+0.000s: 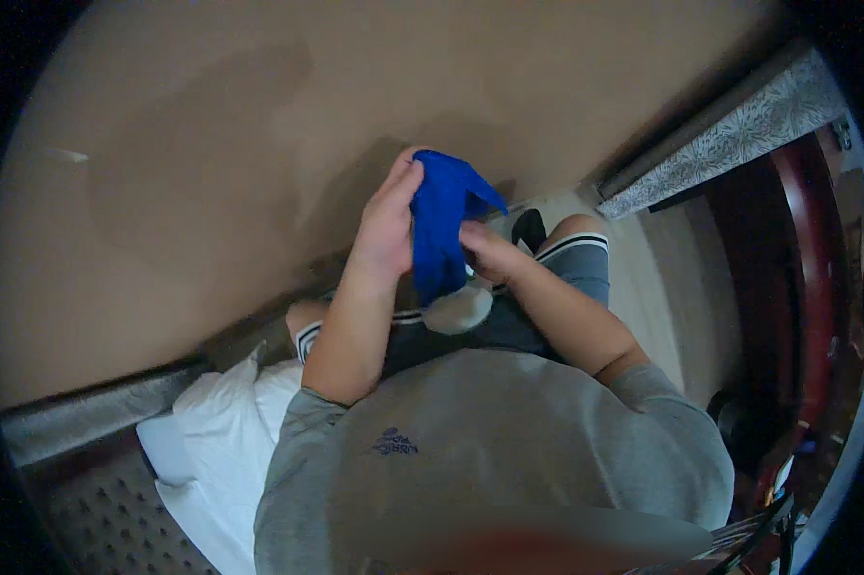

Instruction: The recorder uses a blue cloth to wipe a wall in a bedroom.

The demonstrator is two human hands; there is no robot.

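A bright blue strip of cloth (438,220) hangs in folds in front of me, its lower end down toward my lap. My left hand (391,218) is closed on its upper left side, with the thumb up along the edge. My right hand (490,253) is closed at the cloth's right edge, its fingertips partly hidden behind the folds. A pointed flap of the cloth juts out to the right above that hand. Just under the cloth, over my lap, is a whitish rounded thing (459,309) whose kind I cannot make out.
A beige wall (202,192) rises close ahead. White bedding (226,422) lies at my left beside a dark tufted panel (115,508). To the right are pale flooring (652,287), a patterned light panel (738,129) and dark red furniture (810,259). A dark shoe (528,228) shows beyond my right hand.
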